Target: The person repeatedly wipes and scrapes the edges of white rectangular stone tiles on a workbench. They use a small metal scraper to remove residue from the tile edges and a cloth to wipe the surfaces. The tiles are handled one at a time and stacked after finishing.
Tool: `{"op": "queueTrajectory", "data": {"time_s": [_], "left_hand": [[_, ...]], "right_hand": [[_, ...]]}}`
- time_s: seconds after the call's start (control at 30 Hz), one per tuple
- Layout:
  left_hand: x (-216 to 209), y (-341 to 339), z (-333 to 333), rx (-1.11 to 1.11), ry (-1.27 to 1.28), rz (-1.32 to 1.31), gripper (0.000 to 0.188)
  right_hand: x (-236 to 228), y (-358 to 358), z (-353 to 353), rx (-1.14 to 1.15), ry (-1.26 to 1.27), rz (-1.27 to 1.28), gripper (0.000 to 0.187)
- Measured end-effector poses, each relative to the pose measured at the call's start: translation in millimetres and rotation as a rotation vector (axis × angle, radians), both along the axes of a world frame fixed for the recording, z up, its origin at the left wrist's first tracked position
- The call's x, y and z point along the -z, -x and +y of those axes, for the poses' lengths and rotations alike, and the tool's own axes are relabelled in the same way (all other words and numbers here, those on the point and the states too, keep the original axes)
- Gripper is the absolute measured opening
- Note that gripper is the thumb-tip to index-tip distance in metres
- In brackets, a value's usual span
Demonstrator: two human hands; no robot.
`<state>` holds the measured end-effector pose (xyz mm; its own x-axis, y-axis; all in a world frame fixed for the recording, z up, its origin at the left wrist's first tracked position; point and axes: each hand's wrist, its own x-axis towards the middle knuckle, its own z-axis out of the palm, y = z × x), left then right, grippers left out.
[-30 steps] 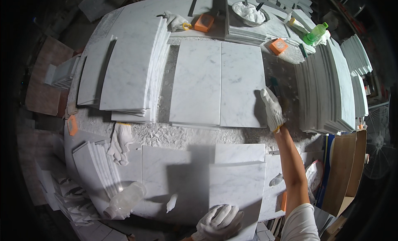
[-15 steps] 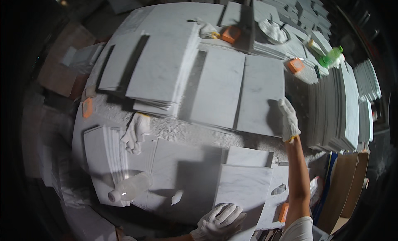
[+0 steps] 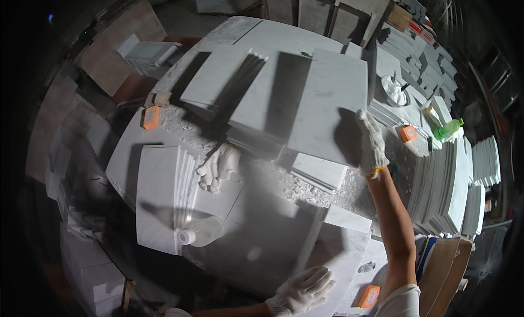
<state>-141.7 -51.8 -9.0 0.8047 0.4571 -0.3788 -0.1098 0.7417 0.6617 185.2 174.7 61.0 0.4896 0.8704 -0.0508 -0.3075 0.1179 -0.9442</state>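
Note:
My right hand [image 3: 373,145], in a white knit glove, has the right edge of a grey-white marble slab [image 3: 330,101]. The slab casts a shadow on the slab stack [image 3: 262,107] to its left, and the fingers' underside is hidden. Below the slab, the end of a smaller slab stack [image 3: 319,172] shows. Near the lower edge my left hand [image 3: 303,291], also gloved, lies with fingers stretched out over a pale slab [image 3: 346,243]. A loose pair of white gloves [image 3: 219,167] rests left of the middle, above a clear plastic bottle [image 3: 207,231] lying on its side.
Upright slabs [image 3: 442,186] are packed along the right side. A bowl of white paste [image 3: 394,91] and a green bottle [image 3: 448,130] stand at the back right. Orange blocks [image 3: 151,118] lie about the table. Cardboard [image 3: 445,276] leans at the lower right. White dust covers the worktop.
The view has swung left, so the scene shifts right and down. Two slabs lay side by side beside my right hand; now one large slab shows there, apparently raised. My left hand stays low.

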Motion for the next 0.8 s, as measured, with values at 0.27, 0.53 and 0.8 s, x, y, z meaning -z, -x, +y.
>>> {"op": "queueTrajectory", "data": {"time_s": [0.27,0.53,0.8], "left_hand": [[-10,9,2,0.356,-1.895,0.281,0.058],[-11,8,0,0.293,-1.784,0.241,0.059],[5,5,-7,0.135,-1.806,0.273,0.063]], "right_hand": [[27,56,80,-0.114,-0.014,0.18,0.044],[13,82,97,-0.188,-0.059,-0.121,0.038],[59,98,220,-0.115,-0.281,-1.324,0.03]]}}
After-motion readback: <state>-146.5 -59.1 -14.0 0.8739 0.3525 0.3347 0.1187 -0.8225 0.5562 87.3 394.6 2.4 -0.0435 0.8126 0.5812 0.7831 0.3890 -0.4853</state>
